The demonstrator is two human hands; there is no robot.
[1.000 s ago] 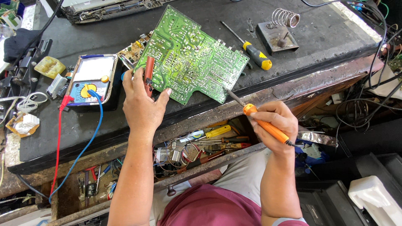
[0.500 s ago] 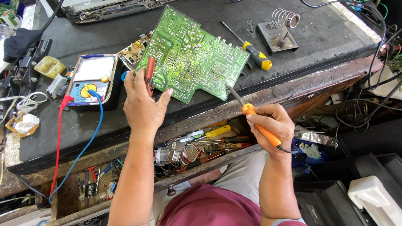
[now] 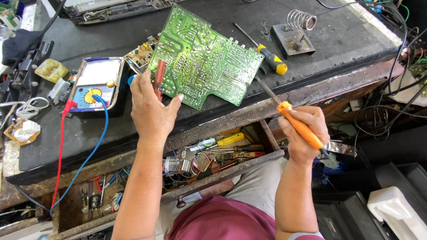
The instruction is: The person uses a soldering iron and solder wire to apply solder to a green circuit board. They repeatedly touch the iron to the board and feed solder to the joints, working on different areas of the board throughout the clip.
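Observation:
A green circuit board (image 3: 204,58) lies solder side up on the dark bench top. My left hand (image 3: 149,109) presses on its near left corner and grips a red probe (image 3: 159,78) against the board. My right hand (image 3: 304,133) is closed around the orange handle of a soldering iron (image 3: 299,125). Its metal tip points up-left and ends just off the board's right edge.
A multimeter (image 3: 95,84) with red and blue leads sits left of the board. A yellow-handled screwdriver (image 3: 267,51) and a coil-spring iron stand (image 3: 296,33) lie behind. An open drawer (image 3: 213,155) full of tools hangs under the bench edge. Cables crowd the right side.
My right hand has shifted the soldering iron slightly up and left, bringing its tip closer to the board's right edge. The left hand has stayed put.

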